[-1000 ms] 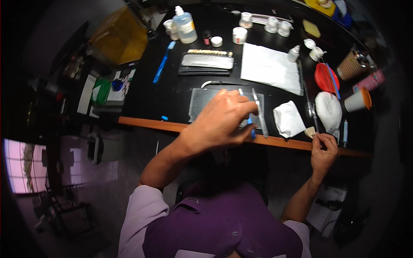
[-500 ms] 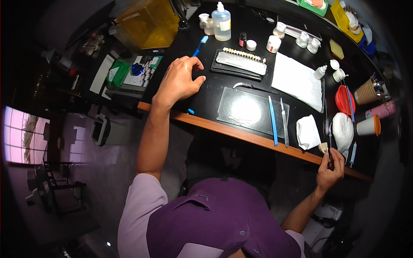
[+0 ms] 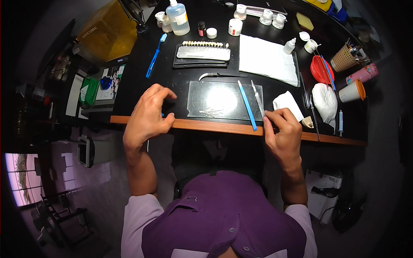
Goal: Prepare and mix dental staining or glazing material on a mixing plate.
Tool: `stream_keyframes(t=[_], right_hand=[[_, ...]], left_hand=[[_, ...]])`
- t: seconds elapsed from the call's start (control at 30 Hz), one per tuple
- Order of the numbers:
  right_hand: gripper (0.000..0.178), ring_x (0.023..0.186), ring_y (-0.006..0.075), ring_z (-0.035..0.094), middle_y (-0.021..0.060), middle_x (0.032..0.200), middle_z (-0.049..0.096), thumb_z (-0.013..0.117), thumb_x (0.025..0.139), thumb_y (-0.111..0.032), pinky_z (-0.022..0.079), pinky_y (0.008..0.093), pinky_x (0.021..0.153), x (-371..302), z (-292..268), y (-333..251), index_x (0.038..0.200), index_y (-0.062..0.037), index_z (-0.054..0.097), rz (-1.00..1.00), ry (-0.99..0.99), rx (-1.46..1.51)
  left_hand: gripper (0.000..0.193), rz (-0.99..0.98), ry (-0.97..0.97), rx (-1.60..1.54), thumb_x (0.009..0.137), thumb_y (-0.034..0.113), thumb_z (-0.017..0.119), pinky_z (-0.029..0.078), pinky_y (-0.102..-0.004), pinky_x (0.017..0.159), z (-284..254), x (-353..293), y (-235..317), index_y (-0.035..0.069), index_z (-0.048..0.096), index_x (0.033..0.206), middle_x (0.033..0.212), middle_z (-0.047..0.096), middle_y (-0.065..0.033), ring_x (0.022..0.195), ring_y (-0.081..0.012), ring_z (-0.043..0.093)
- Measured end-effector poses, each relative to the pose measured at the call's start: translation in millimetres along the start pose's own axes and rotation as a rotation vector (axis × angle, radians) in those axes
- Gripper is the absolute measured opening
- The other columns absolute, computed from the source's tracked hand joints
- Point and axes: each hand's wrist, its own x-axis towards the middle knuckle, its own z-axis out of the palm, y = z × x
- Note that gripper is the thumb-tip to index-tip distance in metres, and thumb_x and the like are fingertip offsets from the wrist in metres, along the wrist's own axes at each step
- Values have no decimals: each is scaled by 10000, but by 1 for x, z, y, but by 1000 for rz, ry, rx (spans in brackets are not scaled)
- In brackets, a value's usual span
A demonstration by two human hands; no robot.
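My left hand (image 3: 149, 112) hovers at the table's front edge, its fingers curved and apart, holding nothing. A small blue piece shows partly behind it. My right hand (image 3: 284, 135) pinches the near end of a slim silver scalpel-like handle (image 3: 258, 98) between thumb and fingers; the handle's tip lies under my fingertips. Beside it, a blue-handled tool (image 3: 247, 106) lies across the right part of a glass slab (image 3: 198, 92) and reaches over the front edge. Some small pale slivers sit on the slab. Curved tweezers (image 3: 223, 75) lie just beyond it.
A blue toothbrush (image 3: 155, 56) and a tooth shade guide (image 3: 202, 53) lie farther back. To the right are white cloth (image 3: 266, 58), a crumpled tissue (image 3: 287, 104), a beige tooth-like piece (image 3: 307, 122), a red bowl (image 3: 317, 71) and a syringe (image 3: 341, 123). Bottles and jars stand behind.
My right hand has left the dark tools at the right and moved left to the silver handle. My left hand has come nearer the front edge, away from the toothbrush. The view has shifted.
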Motion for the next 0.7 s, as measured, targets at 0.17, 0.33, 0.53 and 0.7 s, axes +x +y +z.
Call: stream_keyframes(t=[0.17, 0.33, 0.53, 0.7], right_hand=[[131, 816, 357, 695, 162, 903, 684, 775, 881, -74, 557, 447, 755, 11, 17, -4, 974, 16, 798, 31, -57, -65], [141, 797, 336, 700, 151, 904, 683, 770, 892, -67, 556, 433, 739, 12, 25, -11, 1002, 13, 805, 24, -64, -39], [136, 793, 326, 702, 146, 903, 679, 777, 884, -49, 555, 425, 716, 10, 32, -8, 1007, 5, 799, 10, -21, 2], [138, 796, 328, 699, 151, 899, 681, 772, 865, -23, 555, 416, 719, 8, 19, -3, 999, 7, 785, -14, 56, 41]], left_hand=[[405, -117, 105, -57, 745, 21, 838, 553, -340, 793, -3, -35, -9, 1, 729, 1135, 1032, 677, -117, 884, -227, 664], [316, -249, 169, -155, 804, 14, 824, 542, -293, 744, 4, -47, -17, 18, 771, 1116, 999, 687, -74, 843, -160, 656], [167, -257, 196, -171, 833, 22, 797, 564, -326, 721, 10, -39, -16, -5, 788, 998, 923, 702, -103, 789, -200, 689], [89, -123, 236, -208, 881, 12, 786, 520, -281, 658, 18, -26, -15, -23, 756, 958, 863, 720, -80, 736, -127, 679]])
